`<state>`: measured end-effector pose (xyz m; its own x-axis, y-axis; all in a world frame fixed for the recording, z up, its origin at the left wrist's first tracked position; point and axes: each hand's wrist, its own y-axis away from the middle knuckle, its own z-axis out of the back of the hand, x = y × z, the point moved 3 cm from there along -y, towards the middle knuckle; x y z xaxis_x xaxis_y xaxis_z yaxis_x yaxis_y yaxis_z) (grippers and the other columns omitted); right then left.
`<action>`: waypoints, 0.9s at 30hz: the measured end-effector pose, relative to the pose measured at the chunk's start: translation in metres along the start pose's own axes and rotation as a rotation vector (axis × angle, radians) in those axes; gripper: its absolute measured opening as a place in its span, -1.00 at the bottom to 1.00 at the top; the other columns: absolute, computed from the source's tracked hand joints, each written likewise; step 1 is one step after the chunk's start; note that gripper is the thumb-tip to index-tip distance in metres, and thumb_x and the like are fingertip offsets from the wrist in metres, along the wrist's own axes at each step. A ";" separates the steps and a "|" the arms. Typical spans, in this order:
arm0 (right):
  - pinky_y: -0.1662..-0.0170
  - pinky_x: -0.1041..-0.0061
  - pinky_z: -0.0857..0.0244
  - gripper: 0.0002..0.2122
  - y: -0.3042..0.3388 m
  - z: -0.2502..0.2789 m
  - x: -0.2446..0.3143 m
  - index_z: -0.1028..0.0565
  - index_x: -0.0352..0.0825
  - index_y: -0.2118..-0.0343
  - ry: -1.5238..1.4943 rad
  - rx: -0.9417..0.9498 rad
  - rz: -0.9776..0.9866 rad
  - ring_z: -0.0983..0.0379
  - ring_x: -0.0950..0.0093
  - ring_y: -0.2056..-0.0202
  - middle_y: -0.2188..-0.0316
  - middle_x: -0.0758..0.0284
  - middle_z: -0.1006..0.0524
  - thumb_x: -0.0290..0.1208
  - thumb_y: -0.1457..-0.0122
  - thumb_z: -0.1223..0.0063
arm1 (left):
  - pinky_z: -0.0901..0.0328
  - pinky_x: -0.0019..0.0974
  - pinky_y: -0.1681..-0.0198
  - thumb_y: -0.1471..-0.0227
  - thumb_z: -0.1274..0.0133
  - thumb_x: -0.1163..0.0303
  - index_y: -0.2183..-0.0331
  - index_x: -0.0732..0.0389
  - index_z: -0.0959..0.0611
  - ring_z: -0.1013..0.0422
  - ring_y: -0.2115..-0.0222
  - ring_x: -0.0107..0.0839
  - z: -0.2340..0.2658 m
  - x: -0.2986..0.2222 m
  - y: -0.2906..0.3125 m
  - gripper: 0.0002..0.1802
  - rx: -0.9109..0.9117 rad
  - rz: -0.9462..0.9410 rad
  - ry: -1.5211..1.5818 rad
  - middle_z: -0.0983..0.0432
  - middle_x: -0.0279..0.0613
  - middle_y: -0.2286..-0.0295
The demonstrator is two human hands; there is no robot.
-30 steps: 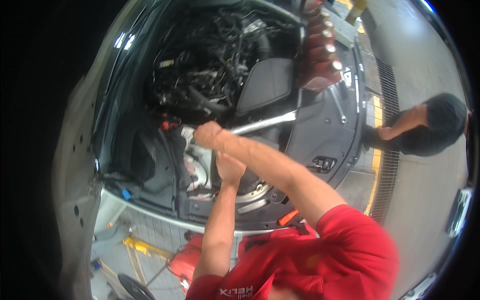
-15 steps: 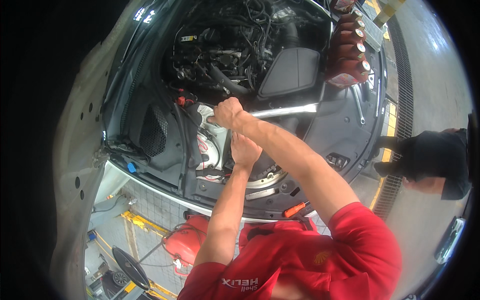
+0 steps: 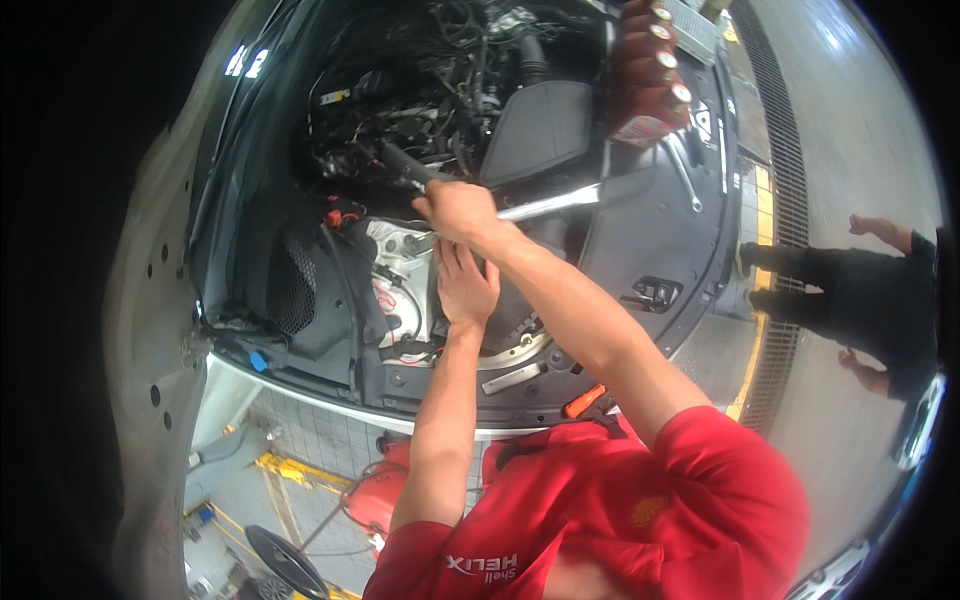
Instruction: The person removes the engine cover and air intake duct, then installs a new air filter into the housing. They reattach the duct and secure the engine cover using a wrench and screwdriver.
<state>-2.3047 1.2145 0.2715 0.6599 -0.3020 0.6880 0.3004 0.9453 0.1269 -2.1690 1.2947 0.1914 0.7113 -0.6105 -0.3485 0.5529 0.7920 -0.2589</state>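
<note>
1. Head view: reaches with both bare hands into an open engine bay [image 3: 640, 238], forearms entering from below, right forearm slanting up and toward the left.
2. Curls the fingers of the right hand [image 3: 462, 213] loosely inward at the lower left end of a silver bar [image 3: 550, 203]; cannot tell, with fingertips hidden, of anything pinched inside.
3. Places the left hand [image 3: 467, 287] just below the right, close enough to overlap in view, fingers fairly straight, pressed side by side and pointing up; cannot tell of any hold, with the palm turned away.
4. Shows the silver bar slanting from beside the right hand up toward the right, and a white metal panel [image 3: 388, 240] just left of both hands, with thin red wires [image 3: 385, 297] over the lower part.
5. Includes a black hose [image 3: 405, 163] just above the right hand, and a dark flat cover [image 3: 540, 130] farther right.
6. Has a row of red-brown bottles [image 3: 645, 100] at upper right, a silver wrench [image 3: 683, 175] lying just below them, and an orange-handled tool [image 3: 584, 402] on the near edge, beside the right arm.
7. Shows a co-worker [image 3: 850, 300] in dark clothing beyond the car, near a floor grating [image 3: 782, 125], and a rounded red object [image 3: 375, 498] at lower left.
</note>
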 end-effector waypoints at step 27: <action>-0.04 -0.04 -0.47 -0.65 0.318 0.027 -0.279 -0.63 -0.38 0.18 0.085 -0.594 -0.709 -0.60 -0.05 0.07 0.17 0.00 -0.65 -0.10 -0.35 -0.20 | -0.39 0.25 -0.22 -0.49 0.24 -0.10 -0.06 0.27 -0.76 -0.55 -0.13 0.27 0.054 0.118 -0.139 -0.30 0.790 -0.001 -0.537 -0.66 0.25 -0.07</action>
<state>-2.4120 1.6023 0.1396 0.2280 -0.8156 0.5318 0.9410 0.3248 0.0946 -2.1383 1.1127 0.2354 0.7065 -0.6889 0.1619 0.5469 0.6767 0.4928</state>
